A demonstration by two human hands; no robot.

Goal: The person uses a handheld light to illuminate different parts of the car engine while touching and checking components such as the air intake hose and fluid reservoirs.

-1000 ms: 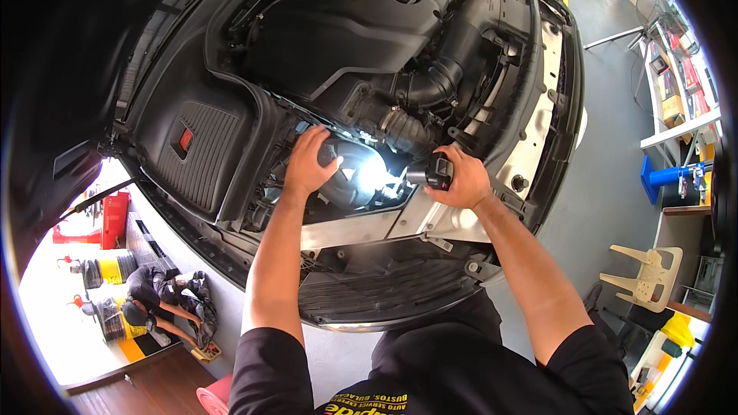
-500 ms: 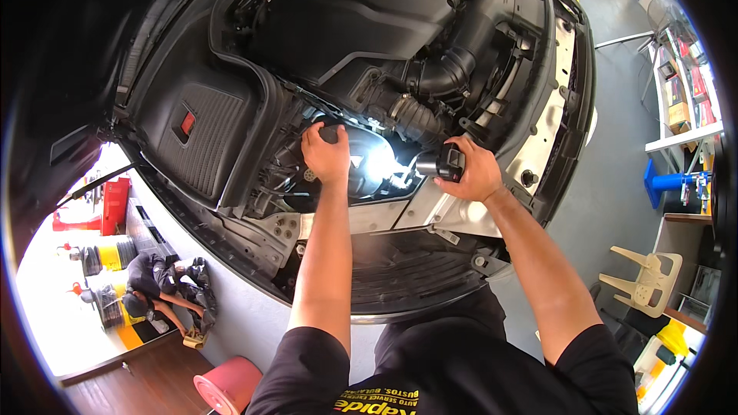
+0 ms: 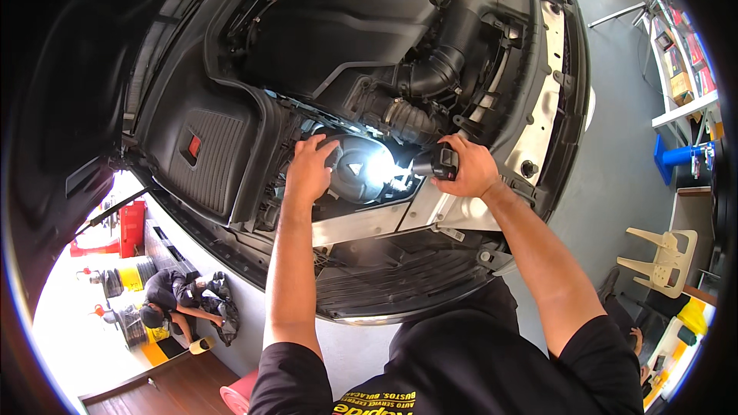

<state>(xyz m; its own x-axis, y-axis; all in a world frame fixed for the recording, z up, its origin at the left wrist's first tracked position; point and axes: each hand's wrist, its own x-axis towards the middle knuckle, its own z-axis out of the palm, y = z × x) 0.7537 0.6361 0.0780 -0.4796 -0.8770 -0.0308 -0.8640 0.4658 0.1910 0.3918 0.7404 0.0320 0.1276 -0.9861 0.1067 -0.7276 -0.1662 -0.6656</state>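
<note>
Over the engine bay, my left hand (image 3: pixel 307 173) has its thumb and fingers bent about a small dark part (image 3: pixel 334 155) at the left edge of a round black housing (image 3: pixel 355 170). What this part is cannot be made out. A black, block-ended work light (image 3: pixel 437 162) is gripped in my right hand (image 3: pixel 473 170), just right of the housing. Its beam points left and makes a glaring white patch that washes out the housing's right side. A pale metal crossbar (image 3: pixel 361 224) runs below both hands.
A black engine cover (image 3: pixel 338 23) and a ribbed intake hose (image 3: pixel 419 119) lie beyond my hands. The raised hood (image 3: pixel 69 69) fills the left. Another person (image 3: pixel 173 300) crouches at lower left. On the right stand a beige stool (image 3: pixel 663 263) and a white shelf (image 3: pixel 684 119).
The view has shifted slightly over the car. My left hand has moved a little left and down, uncovering more of the round housing. The work light stays lit in my right hand.
</note>
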